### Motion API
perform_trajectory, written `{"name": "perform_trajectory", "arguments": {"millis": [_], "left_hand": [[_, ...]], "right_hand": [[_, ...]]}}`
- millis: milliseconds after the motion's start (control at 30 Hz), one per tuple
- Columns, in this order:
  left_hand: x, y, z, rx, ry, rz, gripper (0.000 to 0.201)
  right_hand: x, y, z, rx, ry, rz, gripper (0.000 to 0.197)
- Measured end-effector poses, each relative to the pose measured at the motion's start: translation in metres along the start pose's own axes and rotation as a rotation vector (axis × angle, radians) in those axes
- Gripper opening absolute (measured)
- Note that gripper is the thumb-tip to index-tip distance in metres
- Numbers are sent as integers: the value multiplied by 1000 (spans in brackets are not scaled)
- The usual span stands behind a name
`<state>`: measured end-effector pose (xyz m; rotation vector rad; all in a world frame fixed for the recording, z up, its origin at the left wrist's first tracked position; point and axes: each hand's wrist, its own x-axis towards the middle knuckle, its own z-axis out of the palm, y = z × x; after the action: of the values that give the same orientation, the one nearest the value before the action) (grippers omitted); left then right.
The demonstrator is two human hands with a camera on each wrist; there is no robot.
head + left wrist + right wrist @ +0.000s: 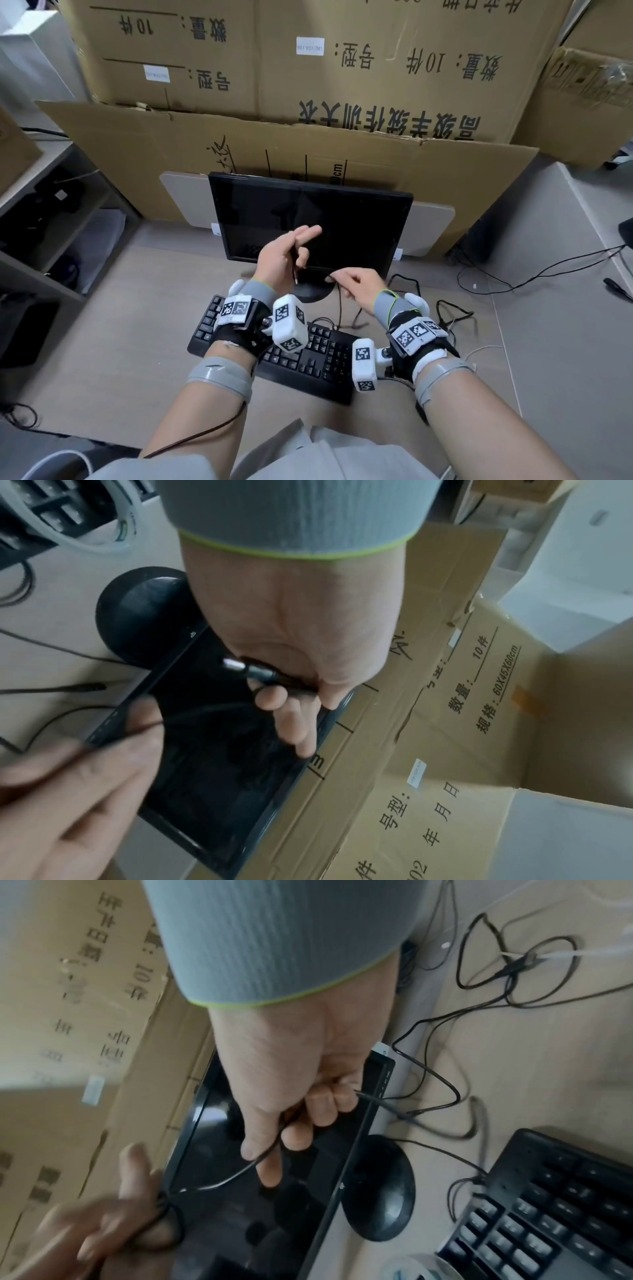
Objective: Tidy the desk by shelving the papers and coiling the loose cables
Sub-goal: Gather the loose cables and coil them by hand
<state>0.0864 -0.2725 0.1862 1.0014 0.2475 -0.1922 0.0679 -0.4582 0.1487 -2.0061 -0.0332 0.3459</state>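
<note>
A thin black cable (340,308) rises from the desk to my hands in front of the monitor. My left hand (298,250) is raised and grips several gathered loops of it, index and middle fingers stretched out. The left wrist view shows the cable's metal plug (236,665) sticking out of that fist. My right hand (337,279), lower and to the right, pinches the cable (236,1175) between thumb and forefinger. The strand runs taut between the two hands. White papers (99,240) lie on the low shelf at the left.
A black monitor (342,219) on a round base stands behind the hands, with a black keyboard (308,363) under my wrists. More loose black cables (455,315) tangle on the desk to the right. Large cardboard boxes (308,68) wall off the back.
</note>
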Motion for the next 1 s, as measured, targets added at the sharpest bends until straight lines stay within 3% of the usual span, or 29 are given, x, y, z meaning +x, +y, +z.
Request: {"name": "perform_trajectory", "arguments": {"millis": [133, 200, 300, 400, 500, 600, 700, 767, 833, 933, 1000], "left_hand": [[10, -13, -1, 177, 94, 68, 24], [9, -25, -4, 412, 71, 2, 21], [-5, -29, -4, 651, -50, -128, 22], [-16, -15, 9, 507, -131, -297, 42], [-14, -7, 12, 314, -225, -307, 39], [-13, -5, 12, 152, -167, -261, 33], [-6, -8, 16, 52, 9, -92, 27], [0, -16, 13, 106, 65, 12, 17], [3, -26, 7, 262, 75, 9, 13], [-2, -35, 2, 621, 14, -104, 23], [-7, -33, 3, 677, -81, -205, 29]], "right_hand": [[-8, -32, 13, -280, -219, -35, 29], [-3, -49, 9, -332, -155, -60, 30], [7, -51, -10, -83, -23, -79, 18], [6, -45, -18, 76, 46, -69, 17], [1, -37, -10, 217, 171, -58, 17], [-3, -24, -1, 237, 153, -63, 21], [-7, -15, 6, 120, -41, -11, 27], [-9, -18, 12, -46, -240, -18, 30], [-8, -26, 13, -225, -324, -44, 37], [-2, -33, -2, -314, -214, -35, 32], [2, -32, -14, -152, -93, -56, 21]]}}
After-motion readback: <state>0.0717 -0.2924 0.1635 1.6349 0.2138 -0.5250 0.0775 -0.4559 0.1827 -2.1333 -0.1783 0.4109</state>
